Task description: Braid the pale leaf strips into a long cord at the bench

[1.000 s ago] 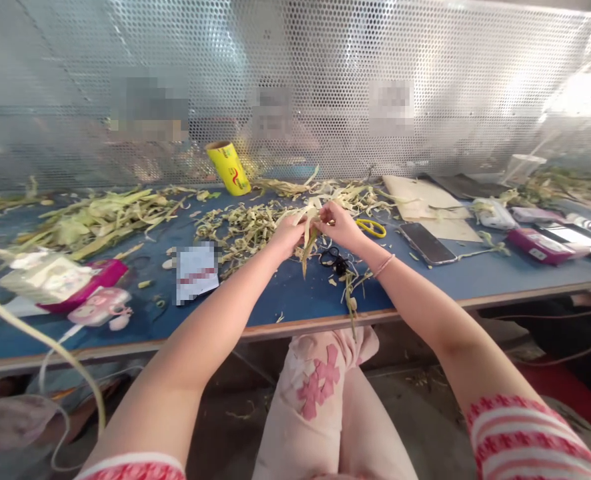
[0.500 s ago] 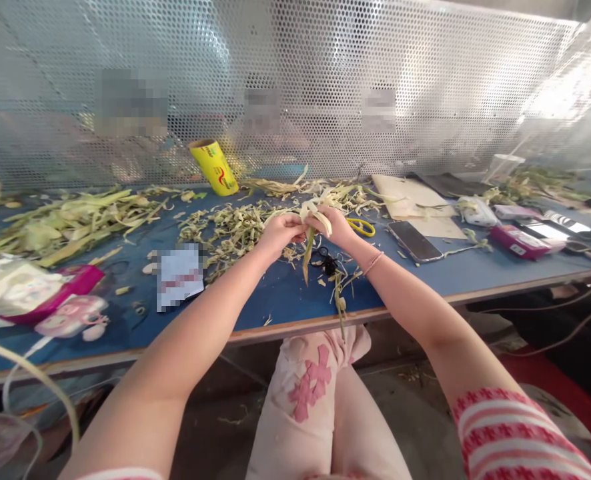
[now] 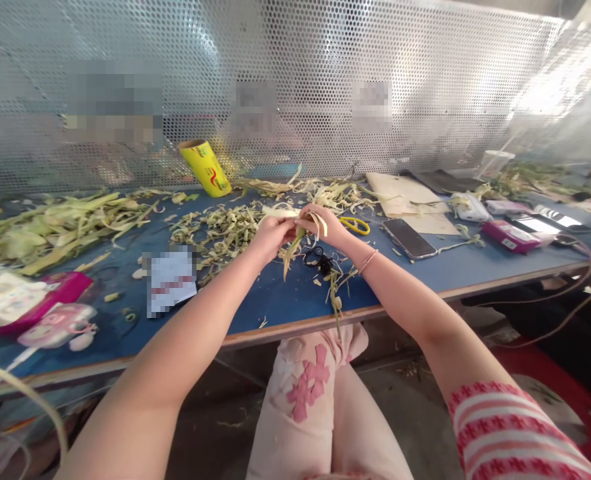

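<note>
Both hands meet over the middle of the blue table. My left hand (image 3: 274,235) is closed on a pale green leaf strip (image 3: 291,252), whose pointed end hangs below the fingers. My right hand (image 3: 321,223) pinches the same leafy bundle, and a pale strip curls over its fingers. Beneath and behind my hands lies a pile of short curled leaf pieces (image 3: 225,230). Black cords (image 3: 320,260) rest just below my right hand, and a yellow-handled tool (image 3: 355,225) lies to its right.
Long leaves (image 3: 70,223) are heaped at the left. A yellow tube (image 3: 205,168) leans at the back by a perforated metal screen (image 3: 315,87). Rightward lie a phone (image 3: 408,239), brown sheets (image 3: 405,200) and a magenta pack (image 3: 510,237). The table's front edge (image 3: 295,331) crosses above my knees.
Both hands have shifted slightly left with the leaf bundle, and the hanging strip is now more tilted. The whole view has also moved a little.
</note>
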Demonstrator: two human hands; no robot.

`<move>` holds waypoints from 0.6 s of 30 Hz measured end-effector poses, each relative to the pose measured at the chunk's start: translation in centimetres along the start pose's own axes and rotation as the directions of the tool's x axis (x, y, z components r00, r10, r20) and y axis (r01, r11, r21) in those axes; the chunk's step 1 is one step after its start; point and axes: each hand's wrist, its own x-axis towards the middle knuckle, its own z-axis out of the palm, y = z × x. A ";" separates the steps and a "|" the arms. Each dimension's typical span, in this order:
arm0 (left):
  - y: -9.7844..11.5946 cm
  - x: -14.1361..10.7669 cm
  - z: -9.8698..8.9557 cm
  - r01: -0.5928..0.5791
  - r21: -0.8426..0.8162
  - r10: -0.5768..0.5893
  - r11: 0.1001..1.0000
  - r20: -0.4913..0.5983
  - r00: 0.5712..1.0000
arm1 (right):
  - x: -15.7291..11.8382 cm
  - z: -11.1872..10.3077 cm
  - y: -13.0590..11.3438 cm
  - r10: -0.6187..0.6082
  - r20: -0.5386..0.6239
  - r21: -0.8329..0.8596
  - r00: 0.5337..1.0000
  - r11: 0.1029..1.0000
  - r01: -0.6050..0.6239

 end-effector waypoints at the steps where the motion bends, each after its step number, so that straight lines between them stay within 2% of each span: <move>1: -0.1 0.0 0.0 -0.013 0.007 0.013 1.000 0.000 1.000 | 0.0 0.0 0.1 0.011 0.016 -0.003 1.000 1.000 -0.011; 5: -0.1 -0.1 0.0 -0.012 0.039 0.012 0.999 0.007 1.000 | 0.0 0.1 0.2 0.015 0.039 -0.032 0.999 0.999 -0.014; 14: -0.6 0.7 -0.3 -0.014 0.044 0.016 0.999 -0.063 0.998 | 0.0 -0.3 -0.9 -0.182 0.054 -0.100 0.982 0.977 0.187; 16: -0.6 0.6 -0.2 -0.011 0.034 0.014 0.999 -0.069 0.998 | -0.1 -0.3 -1.1 -0.184 0.058 -0.095 0.981 0.977 0.189; 18: -0.4 0.4 -0.2 0.000 0.007 0.000 1.000 -0.037 0.999 | -0.1 -0.3 -1.1 -0.133 0.036 -0.086 0.990 0.987 0.136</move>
